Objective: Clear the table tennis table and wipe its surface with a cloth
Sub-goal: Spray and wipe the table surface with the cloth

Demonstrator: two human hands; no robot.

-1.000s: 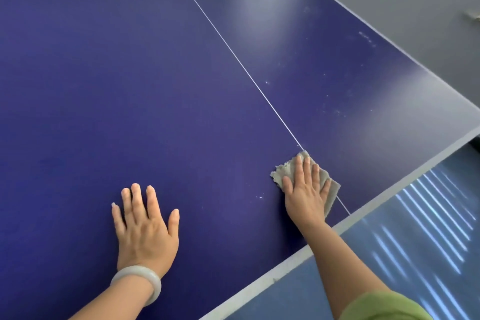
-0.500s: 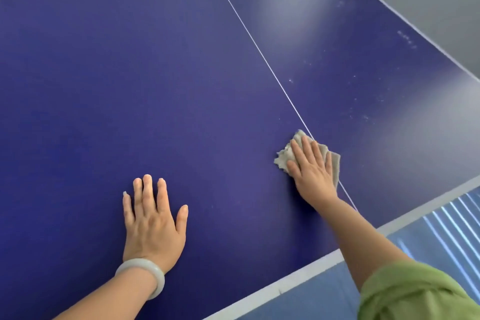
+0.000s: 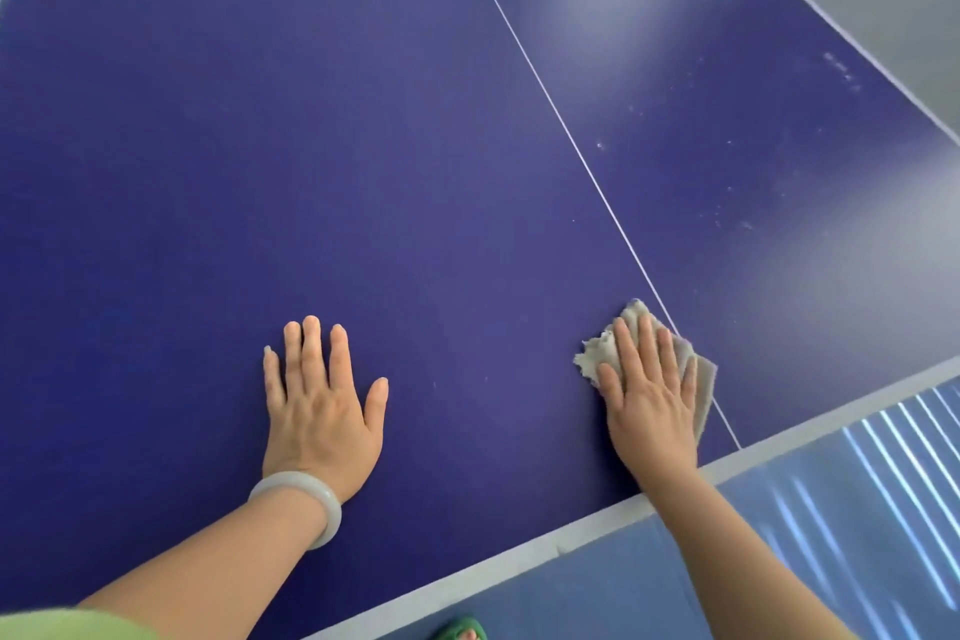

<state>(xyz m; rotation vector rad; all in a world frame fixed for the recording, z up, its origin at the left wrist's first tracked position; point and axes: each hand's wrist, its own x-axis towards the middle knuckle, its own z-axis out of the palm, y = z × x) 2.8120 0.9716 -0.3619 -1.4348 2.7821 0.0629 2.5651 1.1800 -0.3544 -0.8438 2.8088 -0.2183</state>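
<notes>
Your right hand [image 3: 649, 395] pressed a grey cloth [image 3: 602, 351] flat with straight fingers near the table [image 3: 363, 146] edge, beside the centre line; your left hand [image 3: 319, 405] rested open, palm down.

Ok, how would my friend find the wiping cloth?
Look at the big dark blue table and follow its thin white line toward the near edge. There the right hand presses flat on the cloth, the only crumpled grey thing there.

The dark blue table tennis table [image 3: 415, 146], divided by a thin white centre line [image 3: 571, 140], is pressed by the flat left hand [image 3: 322, 411], and a crumpled grey cloth [image 3: 602, 353] is pinned over that line beneath the flat right hand [image 3: 649, 400].
</notes>
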